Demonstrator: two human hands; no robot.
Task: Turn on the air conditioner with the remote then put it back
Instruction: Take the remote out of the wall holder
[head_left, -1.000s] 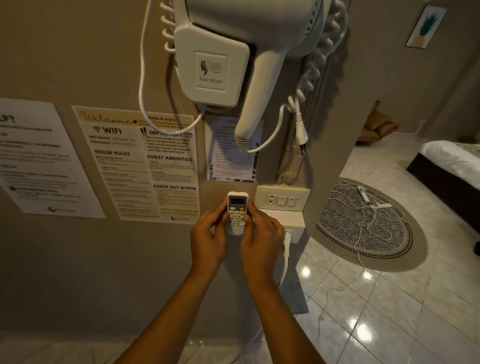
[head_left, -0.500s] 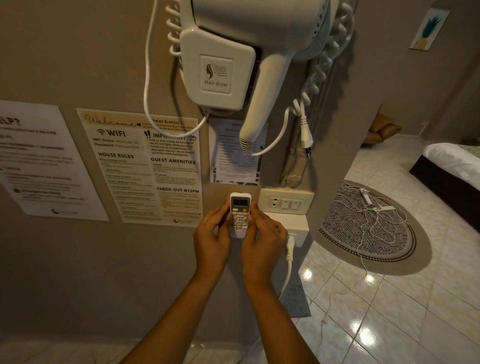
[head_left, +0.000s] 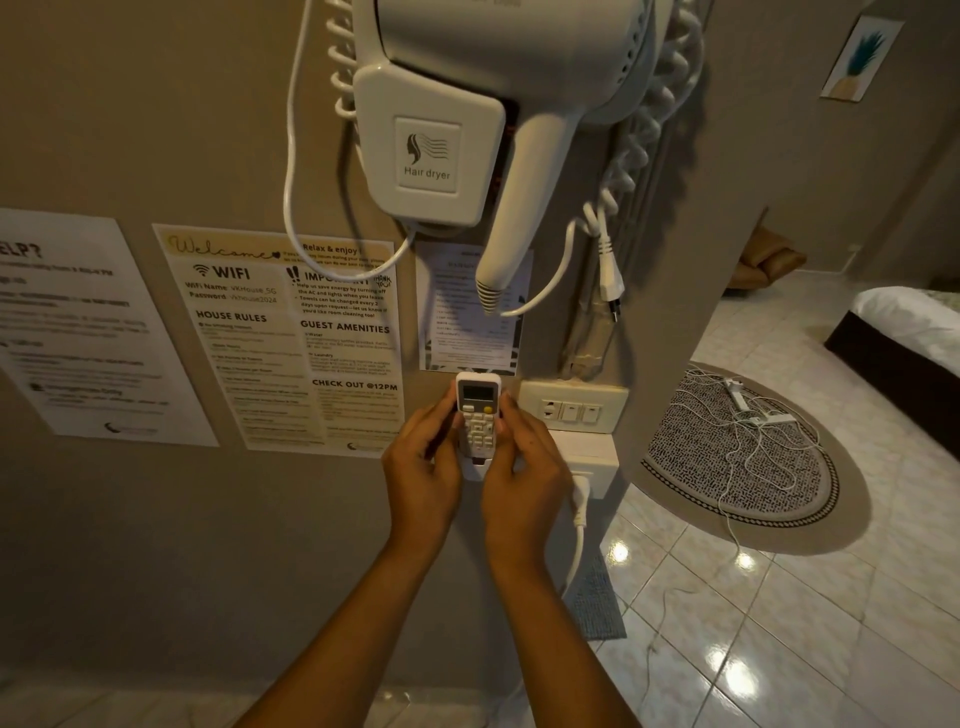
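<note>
A small white air conditioner remote (head_left: 478, 415), with a grey screen and a yellow button, stands upright against the beige wall, its lower end in a white wall holder (head_left: 474, 470). My left hand (head_left: 423, 467) grips its left side, fingers curled around the edge. On the remote's right side is my right hand (head_left: 522, 467), fingers wrapped on the edge. The lower part of the remote is hidden between my hands. No air conditioner is in view.
A white wall-mounted hair dryer (head_left: 467, 114) with coiled cord hangs right above. A switch and socket plate (head_left: 571, 413) sits just right of the remote, with a plugged-in cable (head_left: 579, 499) below. Paper notices (head_left: 280, 338) cover the wall to the left. A round rug (head_left: 737, 452) with cables lies on the tiled floor.
Both hands stay on the remote at the wall holder. The view has shifted slightly, so everything sits a little lower and to the right in the frame.
</note>
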